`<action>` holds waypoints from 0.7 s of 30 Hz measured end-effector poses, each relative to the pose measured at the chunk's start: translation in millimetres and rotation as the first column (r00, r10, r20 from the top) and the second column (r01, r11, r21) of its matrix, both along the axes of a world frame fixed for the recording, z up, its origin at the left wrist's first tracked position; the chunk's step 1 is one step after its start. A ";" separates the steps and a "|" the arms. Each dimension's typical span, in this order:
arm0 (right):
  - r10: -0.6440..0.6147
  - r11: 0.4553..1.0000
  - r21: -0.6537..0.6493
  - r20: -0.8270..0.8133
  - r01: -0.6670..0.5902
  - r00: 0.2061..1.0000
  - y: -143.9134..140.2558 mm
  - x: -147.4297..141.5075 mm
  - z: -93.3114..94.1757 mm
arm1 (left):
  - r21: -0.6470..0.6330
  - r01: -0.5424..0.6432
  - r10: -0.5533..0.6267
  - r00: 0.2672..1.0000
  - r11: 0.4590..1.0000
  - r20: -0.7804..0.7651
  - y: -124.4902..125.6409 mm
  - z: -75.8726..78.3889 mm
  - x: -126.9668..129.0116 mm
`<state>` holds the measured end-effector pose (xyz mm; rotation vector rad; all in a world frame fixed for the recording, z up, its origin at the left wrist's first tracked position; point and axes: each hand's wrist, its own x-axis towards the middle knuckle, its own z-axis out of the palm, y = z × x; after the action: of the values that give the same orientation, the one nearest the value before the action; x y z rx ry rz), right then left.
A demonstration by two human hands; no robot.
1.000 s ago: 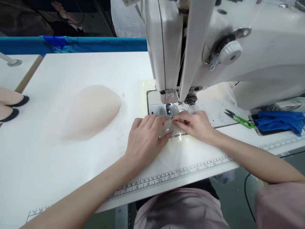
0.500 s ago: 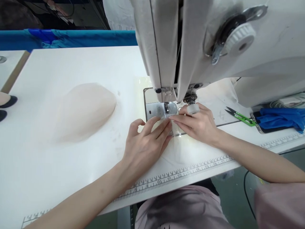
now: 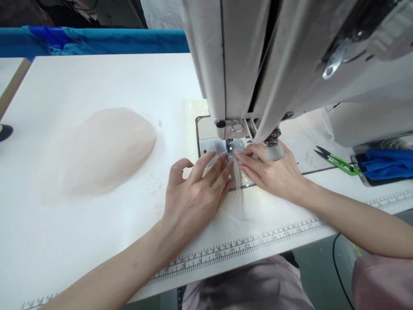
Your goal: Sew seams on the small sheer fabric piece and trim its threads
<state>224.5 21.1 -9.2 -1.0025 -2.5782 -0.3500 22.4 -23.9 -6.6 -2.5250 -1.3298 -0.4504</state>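
Left hand (image 3: 193, 196) and right hand (image 3: 274, 174) press the sheer pale fabric strip (image 3: 238, 183) flat, fingers extended, beside the steel needle (image 3: 229, 146); best kept taut — fingertips clear of it.

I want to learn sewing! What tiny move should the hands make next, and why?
Probably nudge the sheer fabric a little further under the needle. Both the left hand and right hand press it flat on the metal plate, fingertips meeting just before the needle.

Sewing machine (image 3: 290, 64) cut off above; needle too small.
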 end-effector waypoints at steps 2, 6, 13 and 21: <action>-0.012 1.000 0.014 0.001 0.012 1.000 0.0 -0.1 -0.3 | 0.002 -0.001 0.001 1.000 1.000 0.005 1.4 -0.2 0.2; -0.040 0.999 0.010 0.019 0.039 0.999 0.3 0.0 -1.0 | 0.009 -0.002 0.002 1.000 1.000 0.014 2.9 -0.5 1.8; -0.052 0.998 -0.022 0.027 0.053 0.998 0.4 0.0 -0.9 | -0.063 0.004 -0.001 0.999 0.998 0.050 2.6 2.3 3.1; -0.071 0.997 -0.015 0.039 0.072 0.997 1.1 1.3 -1.4 | -0.049 -0.002 0.004 0.999 0.999 0.038 3.7 3.0 2.8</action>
<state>225.8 22.2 -10.6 -1.1065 -2.5880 -0.3711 25.2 -20.2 -3.6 -2.5657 -1.3735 -0.4730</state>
